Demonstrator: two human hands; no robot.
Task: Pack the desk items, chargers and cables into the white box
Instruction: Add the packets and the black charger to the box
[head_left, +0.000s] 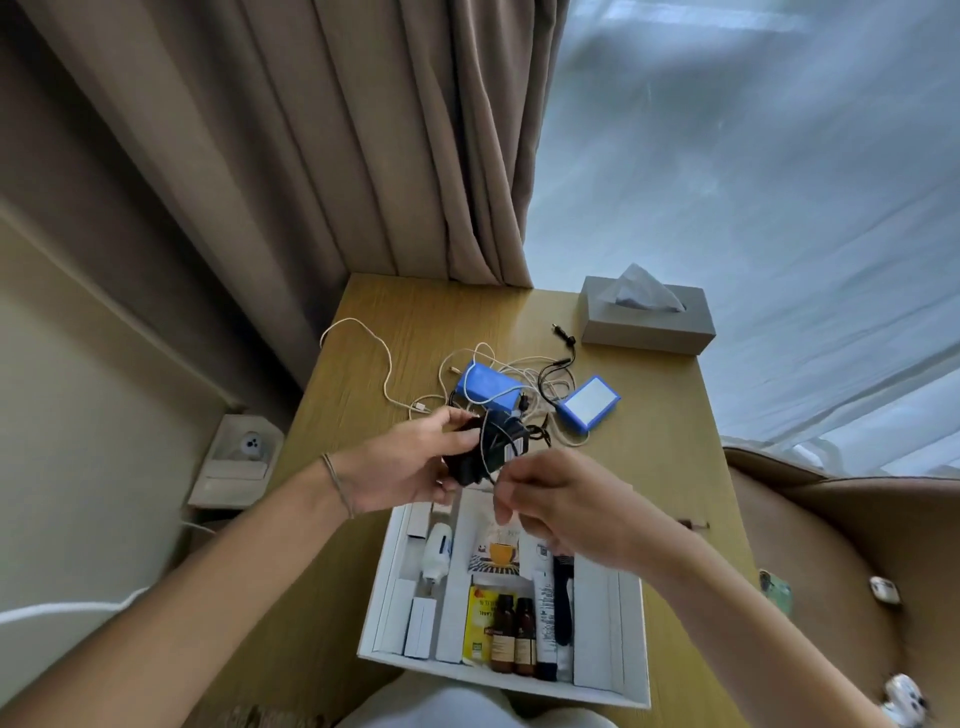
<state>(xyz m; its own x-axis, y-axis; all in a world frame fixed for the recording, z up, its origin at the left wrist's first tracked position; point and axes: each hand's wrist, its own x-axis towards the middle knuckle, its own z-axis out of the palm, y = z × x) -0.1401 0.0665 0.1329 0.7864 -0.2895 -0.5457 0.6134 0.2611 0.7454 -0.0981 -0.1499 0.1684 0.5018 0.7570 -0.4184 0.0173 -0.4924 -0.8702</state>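
Wooden desk (670, 467), white box (498, 680) holding bottles (511, 642)

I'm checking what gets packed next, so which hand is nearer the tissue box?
Right. The right hand is below and slightly left of the tissue box; the left hand, gripping the black charger, is farther left.

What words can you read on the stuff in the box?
None can be read for sure.
Yellow packet: dark print, too blurred.
Two brown bottles: labels too small.
White tube: tiny print, unreadable.
Cup picture packet: no clear words.
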